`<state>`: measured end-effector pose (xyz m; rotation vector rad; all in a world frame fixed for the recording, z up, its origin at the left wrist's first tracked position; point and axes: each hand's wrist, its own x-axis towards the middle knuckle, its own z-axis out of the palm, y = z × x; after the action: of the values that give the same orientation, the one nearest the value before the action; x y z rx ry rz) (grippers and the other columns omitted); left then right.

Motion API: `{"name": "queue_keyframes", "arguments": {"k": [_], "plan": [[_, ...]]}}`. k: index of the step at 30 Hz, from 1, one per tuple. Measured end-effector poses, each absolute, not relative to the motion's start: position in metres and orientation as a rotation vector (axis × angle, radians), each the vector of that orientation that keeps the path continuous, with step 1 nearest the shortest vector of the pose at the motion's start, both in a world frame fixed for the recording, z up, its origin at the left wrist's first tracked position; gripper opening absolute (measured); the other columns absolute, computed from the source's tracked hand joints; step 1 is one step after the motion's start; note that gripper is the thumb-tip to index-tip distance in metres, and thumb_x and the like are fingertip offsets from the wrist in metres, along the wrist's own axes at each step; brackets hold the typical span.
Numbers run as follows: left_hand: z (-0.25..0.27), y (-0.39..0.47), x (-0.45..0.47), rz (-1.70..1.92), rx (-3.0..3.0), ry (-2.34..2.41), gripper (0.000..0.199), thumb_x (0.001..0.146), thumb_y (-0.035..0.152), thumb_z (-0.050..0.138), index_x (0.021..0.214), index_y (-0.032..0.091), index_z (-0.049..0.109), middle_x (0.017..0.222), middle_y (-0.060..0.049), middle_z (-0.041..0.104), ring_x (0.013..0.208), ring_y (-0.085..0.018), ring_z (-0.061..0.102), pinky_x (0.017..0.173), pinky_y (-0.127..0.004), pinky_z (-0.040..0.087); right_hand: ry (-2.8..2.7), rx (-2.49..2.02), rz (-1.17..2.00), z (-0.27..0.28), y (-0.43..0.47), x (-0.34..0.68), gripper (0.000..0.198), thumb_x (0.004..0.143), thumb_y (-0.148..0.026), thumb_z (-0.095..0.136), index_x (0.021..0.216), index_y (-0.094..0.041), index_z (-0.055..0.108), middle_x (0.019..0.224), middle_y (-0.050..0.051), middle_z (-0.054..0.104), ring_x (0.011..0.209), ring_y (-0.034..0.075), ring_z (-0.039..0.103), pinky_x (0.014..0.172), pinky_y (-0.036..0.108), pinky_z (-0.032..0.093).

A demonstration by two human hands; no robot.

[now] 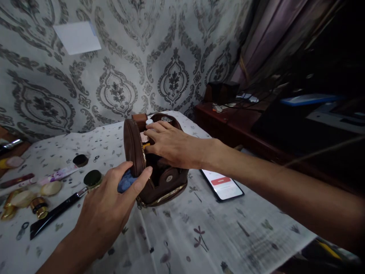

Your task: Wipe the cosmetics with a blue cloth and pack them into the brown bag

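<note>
A brown zip-up cosmetic bag (pixel 132 146) stands unzipped on the cloth, its lid raised on the left. My left hand (pixel 107 199) grips the near edge of that lid, thumb at the zip and fingers on the outer side. A fuzzy blue thing (pixel 126 181) shows between thumb and forefinger. My right hand (pixel 173 142) reaches into the opening, fingers curled beside a pale pinkish item (pixel 144 137) and a yellow one (pixel 146 145); what its fingertips hold is partly hidden. A white cap (pixel 149 121) and a round silvery item (pixel 166 119) show at the back of the bag.
A lit phone (pixel 225 188) lies right of the bag. At left are a black tube (pixel 57 215), a dark-lidded jar (pixel 92 177), a black round cap (pixel 80 160), a gold-and-black cap (pixel 39 207) and beige sponges (pixel 51 188). A dark red desk (pixel 228 123) adjoins at right.
</note>
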<state>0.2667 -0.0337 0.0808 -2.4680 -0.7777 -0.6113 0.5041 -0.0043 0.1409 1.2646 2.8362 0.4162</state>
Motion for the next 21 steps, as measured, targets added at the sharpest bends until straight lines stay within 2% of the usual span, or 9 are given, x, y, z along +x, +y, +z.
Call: {"name": "queue_keyframes", "arguments": {"k": [5,8,10,12,14,17,21], "plan": [[0.08,-0.032,0.266,-0.577,-2.478,-0.796,0.057,0.092,0.016,0.042,0.145,0.037,0.047,0.125,-0.011,0.062,0.101,-0.027,0.068,0.059,-0.028,0.056,2.877,1.247,0.434,0.145,-0.008,0.508,0.034,0.088,-0.022,0.068,0.121,-0.017,0.066,0.123,0.014,0.054,0.12,0.032,0.04,0.102,0.05,0.031],[0.08,-0.032,0.266,-0.594,-2.476,-0.789,0.058,0.092,0.016,0.041,0.146,0.037,0.045,0.125,-0.011,0.061,0.101,-0.028,0.068,0.057,-0.029,0.057,2.971,1.272,0.442,0.15,-0.017,0.509,0.021,0.093,-0.022,0.062,0.112,-0.017,0.069,0.12,0.013,0.056,0.119,0.031,0.04,0.099,0.049,0.034],[0.08,-0.032,0.265,-0.609,-2.474,-0.778,0.062,0.092,0.014,0.041,0.149,0.038,0.04,0.126,-0.012,0.06,0.101,-0.029,0.068,0.055,-0.029,0.057,3.028,1.324,0.404,0.15,-0.029,0.509,0.019,0.098,-0.021,0.052,0.1,-0.017,0.07,0.111,0.012,0.059,0.112,0.029,0.045,0.094,0.047,0.038],[0.079,-0.032,0.264,-0.605,-2.474,-0.769,0.067,0.091,0.011,0.042,0.152,0.039,0.034,0.127,-0.013,0.058,0.104,-0.029,0.067,0.055,-0.029,0.057,3.066,1.346,0.297,0.147,-0.045,0.509,0.032,0.103,-0.022,0.041,0.088,-0.018,0.07,0.095,0.009,0.063,0.099,0.025,0.05,0.087,0.043,0.043],[0.078,-0.031,0.262,-0.577,-2.481,-0.775,0.071,0.09,0.011,0.044,0.153,0.041,0.03,0.13,-0.013,0.056,0.107,-0.029,0.065,0.058,-0.029,0.059,3.109,1.339,0.179,0.139,-0.063,0.511,0.036,0.104,-0.023,0.039,0.083,-0.02,0.069,0.084,0.006,0.063,0.086,0.022,0.053,0.081,0.04,0.046],[0.076,-0.03,0.261,-0.549,-2.502,-0.787,0.072,0.091,0.012,0.044,0.154,0.042,0.028,0.131,-0.012,0.055,0.11,-0.028,0.063,0.062,-0.03,0.06,3.158,1.457,0.102,0.123,-0.087,0.516,0.026,0.101,-0.018,0.046,0.09,-0.02,0.07,0.086,0.007,0.067,0.084,0.022,0.056,0.073,0.037,0.05],[0.076,-0.028,0.263,-0.599,-2.537,-0.781,0.066,0.094,0.015,0.042,0.152,0.045,0.032,0.128,-0.01,0.055,0.112,-0.027,0.062,0.066,-0.03,0.061,3.202,1.519,0.053,0.108,-0.104,0.52,0.025,0.098,-0.012,0.047,0.099,-0.021,0.07,0.092,0.009,0.069,0.089,0.022,0.06,0.073,0.036,0.054]]}}
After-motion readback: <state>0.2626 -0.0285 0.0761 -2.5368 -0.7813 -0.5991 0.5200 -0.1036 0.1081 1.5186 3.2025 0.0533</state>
